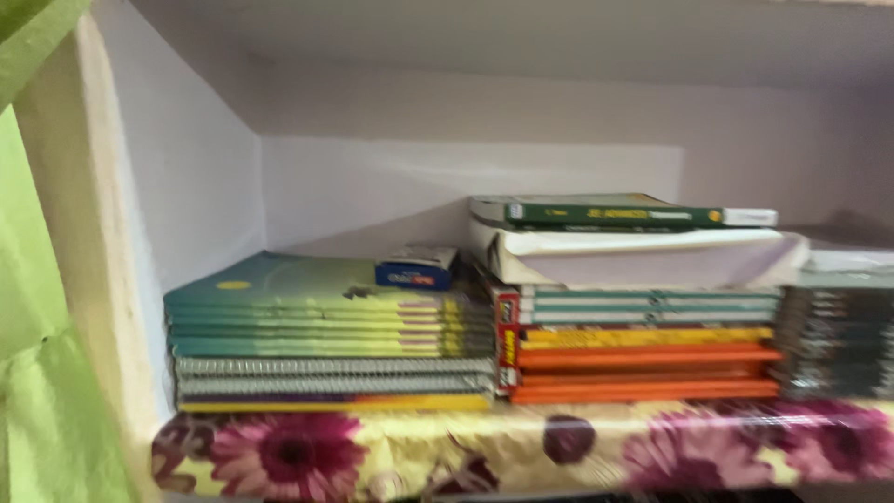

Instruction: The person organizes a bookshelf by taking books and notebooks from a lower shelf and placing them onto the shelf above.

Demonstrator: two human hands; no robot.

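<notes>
Neither of my hands is in view. A wall shelf holds three stacks of books. The left stack has teal and yellow notebooks on top of spiral-bound pads, with a small blue box lying on its back right corner. The middle stack has orange and yellow books at the bottom, teal-edged ones above, then a thick white block of paper and a green book on top. A dark grey stack stands at the right edge.
The shelf front is covered by a yellow cloth with purple flowers. A pale lilac back wall and side wall enclose the niche. A green wall is on the left. Open space remains above the left stack.
</notes>
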